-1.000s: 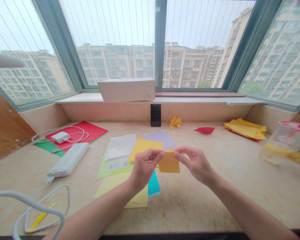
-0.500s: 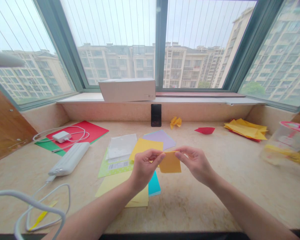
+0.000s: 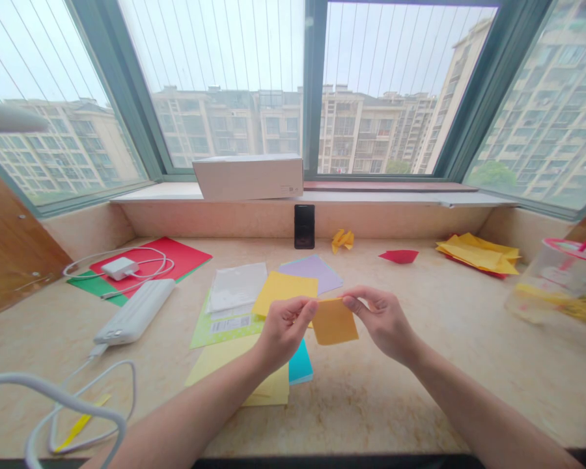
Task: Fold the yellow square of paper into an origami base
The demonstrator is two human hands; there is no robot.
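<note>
A small folded orange paper point(image 3: 334, 321) hangs in the air above the counter, held by its top edge. My left hand point(image 3: 282, 331) pinches its upper left corner between thumb and fingers. My right hand point(image 3: 381, 320) pinches the upper right corner. Under my hands lie loose coloured sheets: a yellow sheet point(image 3: 284, 292), a lilac sheet point(image 3: 313, 269), a pale yellow sheet point(image 3: 234, 368) and a blue sheet point(image 3: 301, 365).
On the left are a white power bank point(image 3: 135, 311) with cable, a white charger point(image 3: 119, 267) on red paper point(image 3: 176, 254), and a clear packet point(image 3: 237, 285). A black phone point(image 3: 304, 225) leans at the back wall. A plastic cup point(image 3: 557, 280) and yellow sheets point(image 3: 478, 253) sit right.
The orange paper's lower edge has swung slightly to the right and tilted. My left fingers have shifted their pinch a little; both hands stay in nearly the same place.
</note>
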